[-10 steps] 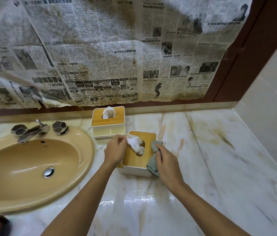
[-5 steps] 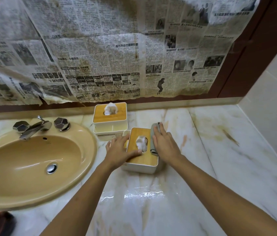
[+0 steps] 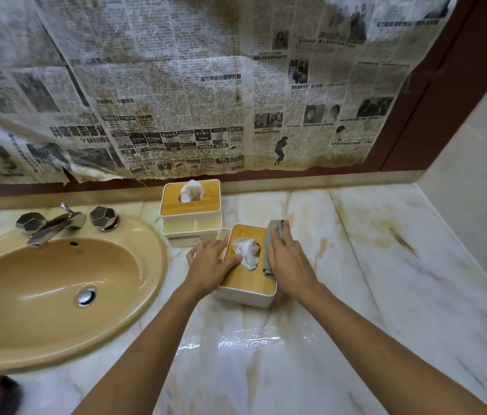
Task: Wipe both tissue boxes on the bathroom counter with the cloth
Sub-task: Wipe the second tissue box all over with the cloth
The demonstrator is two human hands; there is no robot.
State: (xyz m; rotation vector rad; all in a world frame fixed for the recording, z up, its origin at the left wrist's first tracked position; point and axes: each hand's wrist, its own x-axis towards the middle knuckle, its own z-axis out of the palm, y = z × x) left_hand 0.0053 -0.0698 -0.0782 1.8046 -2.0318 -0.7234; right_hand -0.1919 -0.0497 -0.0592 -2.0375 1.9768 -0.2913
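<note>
The single view comes from the person's head, facing forward and tipped down over the worktop [image 3: 356,265]. Both bare forearms run in from the bottom edge and converge just below the frame's middle. There the left hand [image 3: 209,265] holds the nearer tissue box [image 3: 245,284] and the right hand [image 3: 288,262] lies along its right edge, close enough for single fingers to read clearly. The wide lens takes in much around them: the sink [image 3: 26,295] left of the left hand, a tiled side wall [image 3: 481,175] well right of the right hand, and, beyond both hands, newspaper [image 3: 176,85] filling the upper half.
</note>
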